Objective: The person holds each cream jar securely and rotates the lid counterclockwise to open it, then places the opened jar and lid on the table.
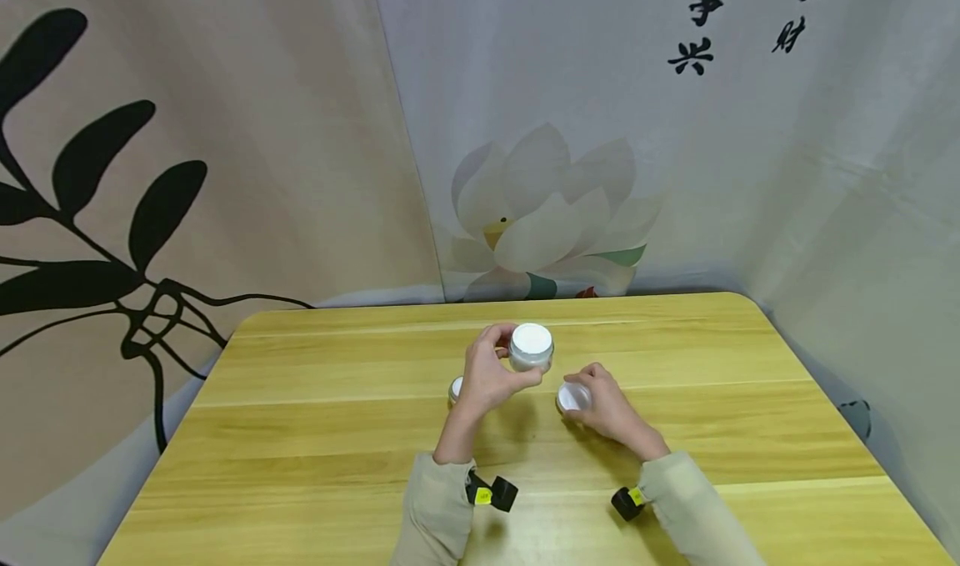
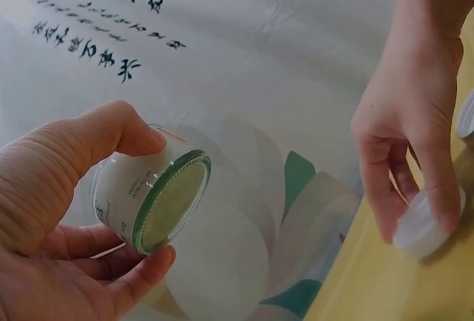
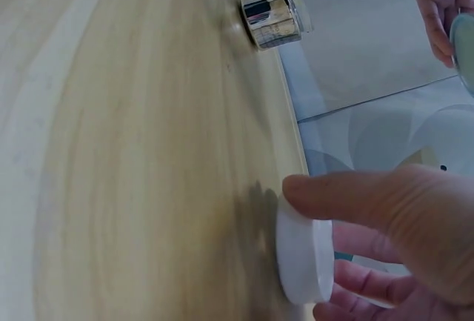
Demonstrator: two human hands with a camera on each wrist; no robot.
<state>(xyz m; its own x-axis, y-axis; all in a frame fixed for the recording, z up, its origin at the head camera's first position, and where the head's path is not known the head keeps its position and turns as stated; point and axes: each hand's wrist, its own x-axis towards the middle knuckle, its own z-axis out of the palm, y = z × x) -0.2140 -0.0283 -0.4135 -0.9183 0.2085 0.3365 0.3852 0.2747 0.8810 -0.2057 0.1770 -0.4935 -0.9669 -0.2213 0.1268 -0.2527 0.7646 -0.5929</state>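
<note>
My left hand (image 1: 495, 370) holds up a small cosmetic jar (image 1: 531, 349), thumb on one side and fingers on the other. Its upper face is white and round; the left wrist view shows printed lettering on its side and a thick, green-tinted glass base. To the right and lower down, my right hand (image 1: 611, 403) pinches a round white lid (image 1: 574, 397) by its edges. In the right wrist view that lid (image 3: 304, 254) stands close over the wooden surface, between thumb and fingers.
A shiny metallic jar (image 3: 270, 21) with a pale top stands on the wooden table (image 1: 300, 466), partly hidden behind my left forearm in the head view. A printed curtain (image 1: 562, 74) with a lotus and writing hangs behind the table's far edge.
</note>
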